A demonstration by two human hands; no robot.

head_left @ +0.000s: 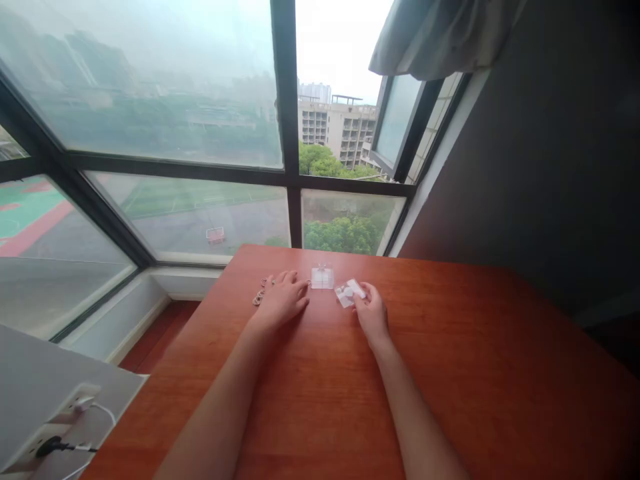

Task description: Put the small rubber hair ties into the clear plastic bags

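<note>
My right hand (pixel 371 311) pinches a small clear plastic packet (pixel 346 293) with whitish pieces, held just over the wooden table (pixel 320 387). My left hand (pixel 284 299) lies palm down with its fingers spread. Beside its fingers, partly covered by them, are several small ring-shaped items (pixel 259 297), too small to name surely. Between the two hands stands a clear, box-like plastic piece (pixel 323 277) with a thin upright part at its back. The left fingertips are close to its left side; I cannot tell whether they touch it.
Dark-framed windows (pixel 293 133) rise behind the table's far edge, one pane swung open at the right. A grey curtain (pixel 440 40) hangs above it. Wall sockets (pixel 60 427) with plugged-in cables are at lower left, and a dark wall (pixel 550 167) is on the right.
</note>
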